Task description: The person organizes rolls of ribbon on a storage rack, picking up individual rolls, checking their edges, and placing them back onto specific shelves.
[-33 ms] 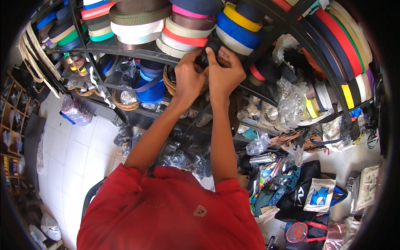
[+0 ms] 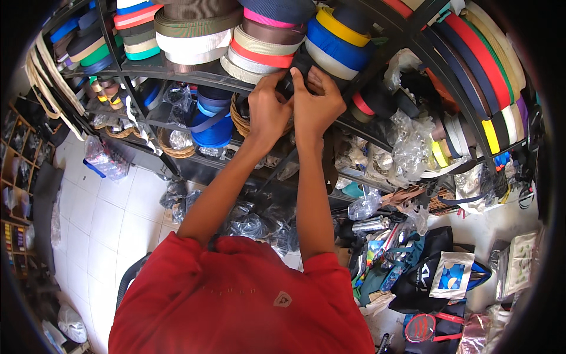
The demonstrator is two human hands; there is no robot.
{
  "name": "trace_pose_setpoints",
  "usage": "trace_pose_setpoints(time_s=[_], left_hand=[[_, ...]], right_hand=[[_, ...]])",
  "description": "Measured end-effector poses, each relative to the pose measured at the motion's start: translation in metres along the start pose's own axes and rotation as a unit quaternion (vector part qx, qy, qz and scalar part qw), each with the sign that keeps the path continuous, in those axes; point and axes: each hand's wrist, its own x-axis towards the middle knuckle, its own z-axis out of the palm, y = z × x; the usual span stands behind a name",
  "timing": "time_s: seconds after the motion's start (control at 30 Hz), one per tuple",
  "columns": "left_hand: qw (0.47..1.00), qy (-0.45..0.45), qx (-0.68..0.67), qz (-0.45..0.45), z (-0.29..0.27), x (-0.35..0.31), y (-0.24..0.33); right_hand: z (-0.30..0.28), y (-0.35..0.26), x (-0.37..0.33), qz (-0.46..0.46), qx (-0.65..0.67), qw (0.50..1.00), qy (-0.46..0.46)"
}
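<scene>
— Your left grip (image 2: 268, 112) and right grip (image 2: 318, 105) partly hide the dark material (image 2: 302, 61) between them, so you can't read its full shape.
— They also block part of the wicker basket (image 2: 239, 121) behind you reach past.
— Above, your view's upper edge cuts off the brown roll (image 2: 197, 10).
— Below, its lower edge crops your red shirt (image 2: 236, 318); the clear bags' (image 2: 413, 141) contents are too small to tell.

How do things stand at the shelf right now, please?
Left hand and right hand close together at black, strap-like material; exact grip hidden. Stacked multicoloured webbing rolls crowd both sides.
</scene>
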Motion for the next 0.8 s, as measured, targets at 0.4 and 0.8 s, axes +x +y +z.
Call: trace_pose_setpoints(time_s=[0.4,0.8], left_hand=[[0.998,0.051,-0.032,0.026,0.007,0.008,-0.019],[0.994,0.072,-0.077,0.036,0.009,0.007,-0.026]], right_hand=[[0.021,0.014,-0.009,-0.029,-0.078,0.996,0.017],[0.03,0.026,-0.011,-0.135,-0.201,0.966,0.087]])
